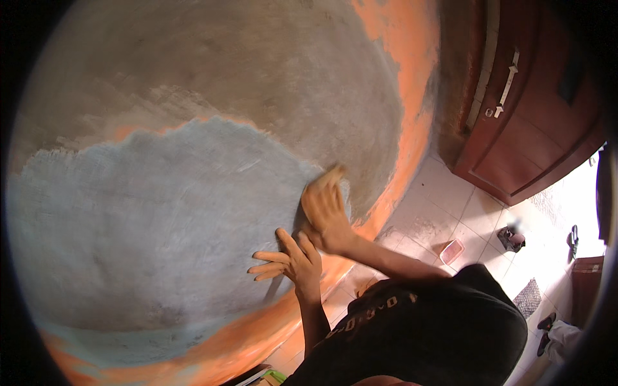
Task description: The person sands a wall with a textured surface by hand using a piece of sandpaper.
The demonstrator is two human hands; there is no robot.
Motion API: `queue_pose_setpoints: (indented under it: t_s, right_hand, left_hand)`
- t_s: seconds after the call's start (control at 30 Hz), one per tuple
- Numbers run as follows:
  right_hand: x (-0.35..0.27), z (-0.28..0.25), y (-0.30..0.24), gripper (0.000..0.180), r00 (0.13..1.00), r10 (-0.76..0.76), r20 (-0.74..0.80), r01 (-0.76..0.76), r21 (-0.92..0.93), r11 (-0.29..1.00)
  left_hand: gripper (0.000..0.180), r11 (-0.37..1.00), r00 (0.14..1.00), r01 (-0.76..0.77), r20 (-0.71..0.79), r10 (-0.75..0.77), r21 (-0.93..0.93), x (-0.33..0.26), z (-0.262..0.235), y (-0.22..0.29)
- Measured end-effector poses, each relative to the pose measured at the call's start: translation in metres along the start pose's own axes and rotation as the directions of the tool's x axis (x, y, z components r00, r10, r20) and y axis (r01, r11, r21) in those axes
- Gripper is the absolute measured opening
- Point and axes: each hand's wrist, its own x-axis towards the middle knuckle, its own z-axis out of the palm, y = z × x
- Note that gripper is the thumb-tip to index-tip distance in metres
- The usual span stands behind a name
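A large wall (pixel 270 83) fills the left and middle, with grey-brown plaster above and a blue-grey coat (pixel 161 219) below. My right hand (pixel 327 209) is against it, at the right end of the blue-grey coat. Its fingers look bent and somewhat blurred. A dark edge shows along the hand's left side; whether that is a tool or a shadow is unclear. Just below and to the left is my left hand (pixel 293 260), fingers spread and nothing in it. It is close to the wall; contact cannot be made out.
An orange band (pixel 415 83) edges the wall. At the right are a dark red door (pixel 521 141) and a pale tiled floor (pixel 428 199). On the tiles lie a small pinkish tray (pixel 452 251) and a dark bag-like thing (pixel 512 238). A person's legs (pixel 563 338) show at lower right.
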Motion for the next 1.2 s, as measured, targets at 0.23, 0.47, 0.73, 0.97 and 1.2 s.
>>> queue_pose_setpoints:
  t_s: [0.23,0.47,0.73,0.97,1.2]
  right_hand:
    - [0.112,-0.074,0.037,0.061,0.703,-0.073,-0.708,0.386,0.293,0.875]
    - [0.015,-0.012,-0.015,0.052,0.701,-0.675,-0.232,0.700,0.044,0.712]
    - [0.058,-0.071,-0.121,0.050,0.611,-0.561,-0.558,0.689,0.027,0.724]
    - [0.035,-0.041,-0.172,0.058,0.436,-0.875,-0.210,0.859,-0.193,0.474]
    - [-0.031,0.002,-0.263,0.073,0.352,-0.932,0.081,0.935,-0.080,0.346]
  left_hand:
    - [0.059,0.955,0.935,0.208,0.328,-0.132,-0.209,-0.012,-0.022,-0.012]
    - [0.057,0.917,0.945,0.303,-0.041,-0.324,-0.260,0.003,-0.059,-0.075]
    - [0.057,0.894,0.897,0.407,-0.103,-0.430,-0.189,-0.029,-0.118,-0.168]
    - [0.053,0.827,0.850,0.508,-0.016,-0.527,-0.239,-0.065,-0.153,-0.220]
    - [0.055,0.736,0.768,0.633,0.076,-0.636,-0.239,-0.100,-0.185,-0.281]
